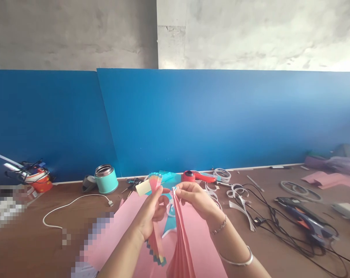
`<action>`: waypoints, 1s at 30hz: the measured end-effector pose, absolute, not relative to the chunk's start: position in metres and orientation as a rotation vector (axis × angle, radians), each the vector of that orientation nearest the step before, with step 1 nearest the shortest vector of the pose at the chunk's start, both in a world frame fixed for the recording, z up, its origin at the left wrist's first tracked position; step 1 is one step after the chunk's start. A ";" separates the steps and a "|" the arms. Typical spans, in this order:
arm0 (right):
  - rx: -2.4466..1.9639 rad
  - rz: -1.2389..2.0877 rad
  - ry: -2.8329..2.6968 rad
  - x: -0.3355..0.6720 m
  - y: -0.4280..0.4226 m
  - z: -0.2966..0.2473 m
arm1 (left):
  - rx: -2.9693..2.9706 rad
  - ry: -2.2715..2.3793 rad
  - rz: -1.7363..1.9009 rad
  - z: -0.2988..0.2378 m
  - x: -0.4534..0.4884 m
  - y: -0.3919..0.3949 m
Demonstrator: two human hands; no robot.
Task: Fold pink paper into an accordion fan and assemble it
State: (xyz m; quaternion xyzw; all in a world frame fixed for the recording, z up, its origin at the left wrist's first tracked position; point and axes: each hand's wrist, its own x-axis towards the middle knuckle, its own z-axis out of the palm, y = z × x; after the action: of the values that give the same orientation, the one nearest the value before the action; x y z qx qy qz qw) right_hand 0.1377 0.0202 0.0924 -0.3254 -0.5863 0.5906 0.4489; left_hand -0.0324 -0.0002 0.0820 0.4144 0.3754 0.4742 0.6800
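Note:
My left hand [152, 211] is closed around the middle of a small pleated paper fan [155, 245], pink with yellow and teal stepped edges. Its two ends spread out above and below the fingers. My right hand [194, 197] pinches the top end of a long pleated pink paper [183, 235], whose folds hang downward and widen toward the bottom of the view. A small white bit shows at the pinched end. Under both hands lie pink sheets [124, 222], with a teal paper piece [170, 224] partly hidden between the hands.
Behind the hands sit a red tool [189, 176], a turquoise cup [106, 179] and white paper strips [241, 210]. At right lie a glue gun [305, 222] and tangled black cables [275, 227]. A white cable [73, 200] and a red container [41, 181] are at left. A blue partition [206, 119] stands behind the table.

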 end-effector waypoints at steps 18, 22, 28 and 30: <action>-0.638 1.713 -1.356 0.128 0.012 0.093 | 1.153 0.948 0.695 0.089 -0.020 -0.012; -0.650 1.678 -1.354 0.126 0.009 0.098 | 1.190 0.937 0.711 0.092 -0.019 -0.014; -0.679 1.666 -1.302 0.124 0.009 0.098 | 1.172 0.832 0.668 0.084 -0.022 -0.010; -0.676 1.675 -1.337 0.123 0.009 0.098 | 1.146 0.780 0.665 0.076 -0.024 -0.007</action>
State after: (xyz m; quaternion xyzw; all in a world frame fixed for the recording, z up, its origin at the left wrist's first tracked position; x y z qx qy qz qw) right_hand 0.1227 0.0087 0.0977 -0.2713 -0.5366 0.6721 0.4322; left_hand -0.0244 -0.0067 0.0756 0.5182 0.3526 0.3006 0.7189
